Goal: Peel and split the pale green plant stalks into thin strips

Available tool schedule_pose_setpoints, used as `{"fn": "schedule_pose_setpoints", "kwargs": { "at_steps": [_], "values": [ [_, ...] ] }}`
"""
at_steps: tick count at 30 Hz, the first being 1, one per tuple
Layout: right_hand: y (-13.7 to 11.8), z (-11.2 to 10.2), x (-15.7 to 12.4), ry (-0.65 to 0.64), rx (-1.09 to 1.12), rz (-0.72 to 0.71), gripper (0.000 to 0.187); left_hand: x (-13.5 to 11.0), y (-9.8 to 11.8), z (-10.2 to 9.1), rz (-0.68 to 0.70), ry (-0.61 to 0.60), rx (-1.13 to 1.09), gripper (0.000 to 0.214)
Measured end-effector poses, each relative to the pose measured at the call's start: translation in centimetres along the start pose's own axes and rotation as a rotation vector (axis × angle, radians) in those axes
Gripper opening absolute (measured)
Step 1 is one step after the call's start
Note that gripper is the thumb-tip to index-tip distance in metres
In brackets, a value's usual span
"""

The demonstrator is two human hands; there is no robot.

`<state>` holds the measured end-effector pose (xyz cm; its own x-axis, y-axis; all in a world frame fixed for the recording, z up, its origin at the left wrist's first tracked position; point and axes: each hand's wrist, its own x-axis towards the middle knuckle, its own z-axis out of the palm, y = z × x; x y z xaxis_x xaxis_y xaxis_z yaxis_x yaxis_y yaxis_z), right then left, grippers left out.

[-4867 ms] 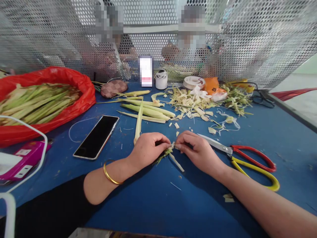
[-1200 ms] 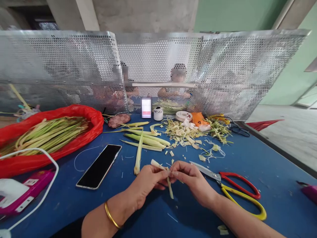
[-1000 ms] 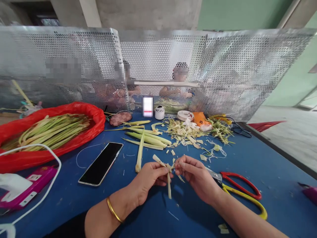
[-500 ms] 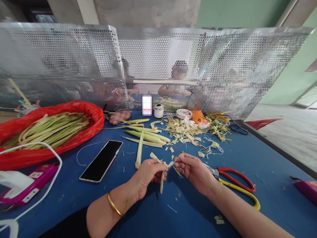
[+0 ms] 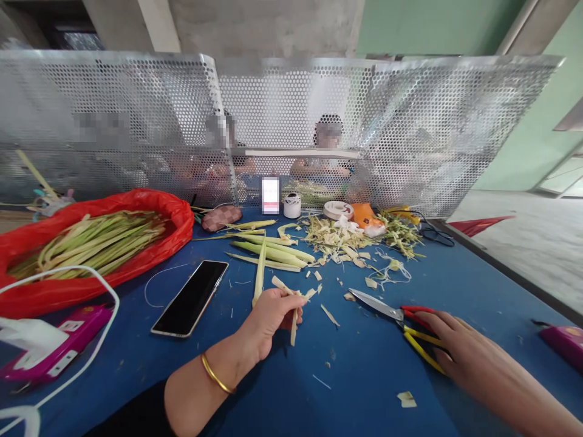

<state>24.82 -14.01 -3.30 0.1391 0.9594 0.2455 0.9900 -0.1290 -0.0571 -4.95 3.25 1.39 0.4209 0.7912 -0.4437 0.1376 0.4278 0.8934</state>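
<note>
While the left hand (image 5: 276, 312) pinches a few pale leaf strips (image 5: 293, 331) over a blue worktop (image 5: 364, 376), the right hand (image 5: 455, 343) lies on the handles of a pair of scissors (image 5: 378, 304).

Nearest, a leaf scrap (image 5: 407, 399) lies beside the right forearm. The left fingers are closed on the leaf strips, a gold bangle (image 5: 215, 379) around that wrist; the right fingers bend over the red and yellow handles, and whether they grip cannot be told. Left of the left hand lies a dark-screened phone (image 5: 190, 298); beyond it, a red bag (image 5: 177, 226) holds long green leaves (image 5: 104, 240). Past the left hand are loose leaves (image 5: 277, 254) and a heap of trimmings (image 5: 334, 238). Farther back, a white tub (image 5: 292, 209) and a lit screen (image 5: 270, 194) stand before a perforated metal partition (image 5: 273, 97), people (image 5: 325, 167) partly visible behind it.
</note>
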Motion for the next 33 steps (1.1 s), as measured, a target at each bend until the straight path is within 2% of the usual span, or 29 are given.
{"fn": "schedule_pose_setpoints", "kwargs": {
  "at_steps": [6, 10, 12, 14, 17, 20, 24, 28, 33],
  "values": [
    [1.4, -0.1, 1.3, -0.190, 0.057, 0.019, 0.070, 0.2, 0.1, -0.2, 0.039, 0.053, 0.049, 0.020],
    [0.8, -0.4, 1.7, -0.254, 0.188, 0.093, 0.080, 0.7, 0.0, -0.4, 0.081, 0.103, 0.074, 0.024],
    [-0.4, -0.6, 1.5, -0.265, 0.393, 0.142, 0.076, 0.9, 0.0, -0.5, 0.098, 0.115, 0.067, 0.027],
    [-2.3, -1.1, 1.4, -0.294, 0.721, 0.213, 0.067, 1.0, -0.1, -0.5, 0.116, 0.114, 0.029, 0.028],
    [-5.8, -2.3, 1.5, -0.448, 1.190, 0.426, 0.064, 1.0, -0.1, -0.5, 0.144, 0.112, -0.059, 0.027],
    [-8.7, -3.6, 2.2, -0.596, 1.395, 0.397, 0.070, 0.8, 0.1, -0.5, 0.172, 0.126, -0.115, 0.028],
    [-10.5, -5.0, 3.3, -0.615, 1.349, 0.292, 0.069, 0.5, 0.4, -0.5, 0.223, 0.142, -0.167, 0.028],
    [-11.4, -5.7, 4.2, -0.744, 1.250, 0.256, 0.073, 0.4, 0.6, -0.5, 0.255, 0.173, -0.186, 0.027],
    [-12.6, -5.7, 4.8, -0.737, 1.193, 0.252, 0.082, 0.4, 0.4, -0.3, 0.263, 0.200, -0.183, 0.026]
  ]
}}
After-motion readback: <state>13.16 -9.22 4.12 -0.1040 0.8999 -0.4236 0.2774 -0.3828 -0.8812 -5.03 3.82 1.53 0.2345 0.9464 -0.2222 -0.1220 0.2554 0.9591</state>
